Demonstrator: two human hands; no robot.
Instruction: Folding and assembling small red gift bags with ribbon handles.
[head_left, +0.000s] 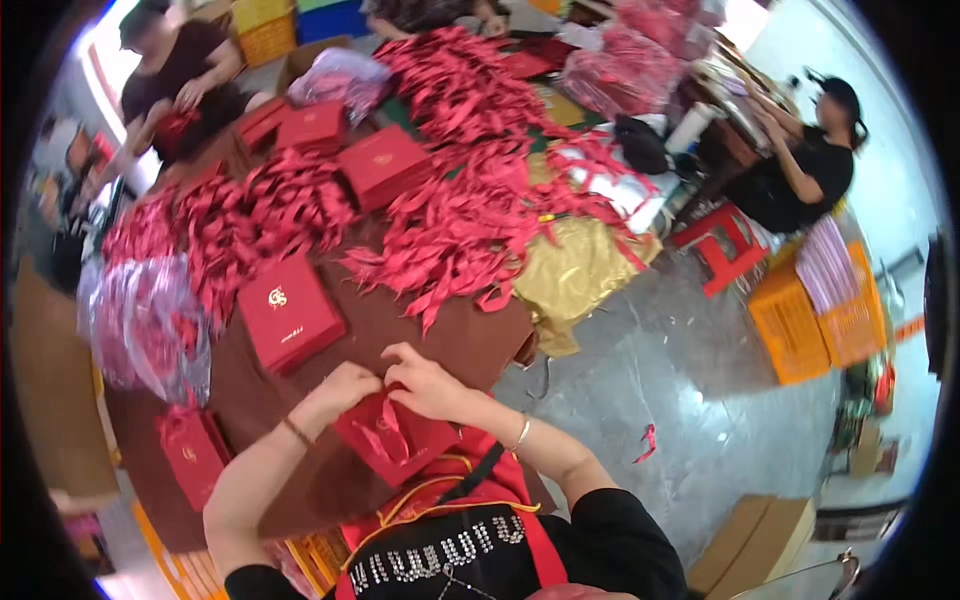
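A small red gift bag (372, 447) stands at the table's near edge, close against my body. A pink-red ribbon (398, 432) hangs in a loop over its front. My left hand (345, 388) is closed at the bag's upper left edge, its fingertips curled in. My right hand (425, 385) pinches at the upper right edge, near the ribbon's top, with its index finger raised. Both hands meet over the bag's opening, and my fingers hide what exactly lies between them. Beyond my hands lies a stack of flat red bags (290, 312) with gold print.
Heaps of red ribbons (450, 225) cover the far table. Another red bag (192, 452) stands at left, below clear plastic wrapping (145, 325). Red boxes (383, 165) sit farther back. Co-workers (815, 150) sit around. Orange crates (820, 310) and a red stool (722, 245) stand at right.
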